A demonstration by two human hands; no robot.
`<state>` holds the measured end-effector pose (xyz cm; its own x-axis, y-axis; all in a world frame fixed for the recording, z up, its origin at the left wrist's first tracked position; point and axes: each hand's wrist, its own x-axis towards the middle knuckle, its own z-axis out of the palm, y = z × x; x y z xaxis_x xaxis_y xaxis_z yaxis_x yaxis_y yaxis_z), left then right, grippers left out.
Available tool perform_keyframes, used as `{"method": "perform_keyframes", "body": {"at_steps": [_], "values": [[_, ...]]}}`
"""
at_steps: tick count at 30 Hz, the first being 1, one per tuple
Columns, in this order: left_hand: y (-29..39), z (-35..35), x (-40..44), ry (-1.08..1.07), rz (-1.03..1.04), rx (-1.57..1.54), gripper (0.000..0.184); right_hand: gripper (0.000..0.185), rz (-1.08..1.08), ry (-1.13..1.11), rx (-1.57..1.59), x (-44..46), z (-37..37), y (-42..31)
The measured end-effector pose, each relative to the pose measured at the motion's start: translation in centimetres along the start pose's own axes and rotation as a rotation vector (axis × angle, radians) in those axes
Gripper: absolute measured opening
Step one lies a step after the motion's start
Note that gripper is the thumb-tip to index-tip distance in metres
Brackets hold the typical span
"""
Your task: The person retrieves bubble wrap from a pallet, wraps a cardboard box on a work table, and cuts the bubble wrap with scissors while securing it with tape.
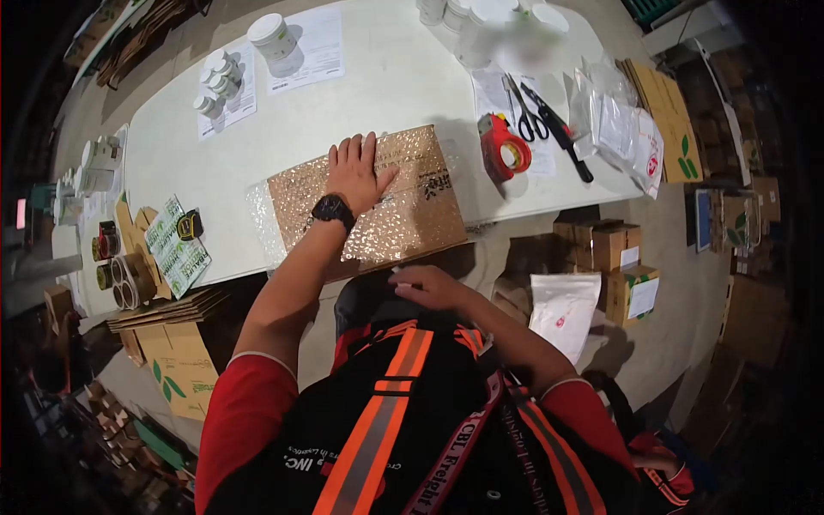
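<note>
A flat cardboard box (pixel 412 210) sheathed in clear bubble wrap (pixel 268 225) lies at the front edge of the white table. My left hand (pixel 356 176), with a black watch on the wrist, rests flat on top of it with the fingers spread. Just below the table edge, close to my body, is my right hand (pixel 427 287). Its fingers are curled in, and a small whitish bit shows at the fingertips, too small to name. A red tape dispenser (pixel 506 148) sits right of the box, beside scissors (pixel 527 112) and a black-handled knife (pixel 562 133).
White tubs (pixel 272 36) and small bottles (pixel 221 79) stand on paper sheets at the back. Plastic bags (pixel 614 124) lie at the right end. Tape rolls (pixel 129 279) and a green-printed packet (pixel 178 249) are at left. Cartons (pixel 609 249) and a white pouch (pixel 565 313) sit below the table.
</note>
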<state>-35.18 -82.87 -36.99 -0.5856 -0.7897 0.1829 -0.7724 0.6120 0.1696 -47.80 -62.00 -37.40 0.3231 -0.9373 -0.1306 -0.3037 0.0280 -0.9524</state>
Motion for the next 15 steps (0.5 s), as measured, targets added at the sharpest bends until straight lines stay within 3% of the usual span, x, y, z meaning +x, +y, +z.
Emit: {"method": "perform_keyframes", "body": {"at_steps": [1,2,4,5,7,8,12,15], "values": [[0.9,-0.1,-1.1,-0.055,-0.009,0.007,0.077,0.037,0.041,-0.022,0.007,-0.2,1.0,2.4],[1.9,-0.3,-3.0,-0.077,0.069,0.01,0.078,0.039,0.426,-0.29,0.018,1.1,0.3,3.5],[3.6,-1.5,-7.0,-0.2,0.136,-0.056,0.085,0.039,0.657,-0.177,-0.031,0.5,0.5,3.3],[4.1,-1.9,-8.4,-0.22,0.152,-0.061,0.088,0.038,0.561,-0.038,0.165,0.3,2.8,7.6],[4.6,-1.9,-10.3,-0.223,0.183,-0.081,0.096,0.038,0.625,0.202,0.982,0.0,6.1,10.8],[4.9,-2.4,-10.7,-0.242,0.183,-0.084,0.097,0.037,0.617,0.217,1.259,-0.1,6.7,11.4],[5.8,-3.4,-11.2,-0.339,0.175,-0.046,0.095,0.035,0.362,0.287,1.564,1.3,7.2,10.5],[5.9,-4.8,-10.4,-0.329,0.181,-0.066,0.092,0.035,0.373,0.324,1.619,1.0,7.0,9.8]]}}
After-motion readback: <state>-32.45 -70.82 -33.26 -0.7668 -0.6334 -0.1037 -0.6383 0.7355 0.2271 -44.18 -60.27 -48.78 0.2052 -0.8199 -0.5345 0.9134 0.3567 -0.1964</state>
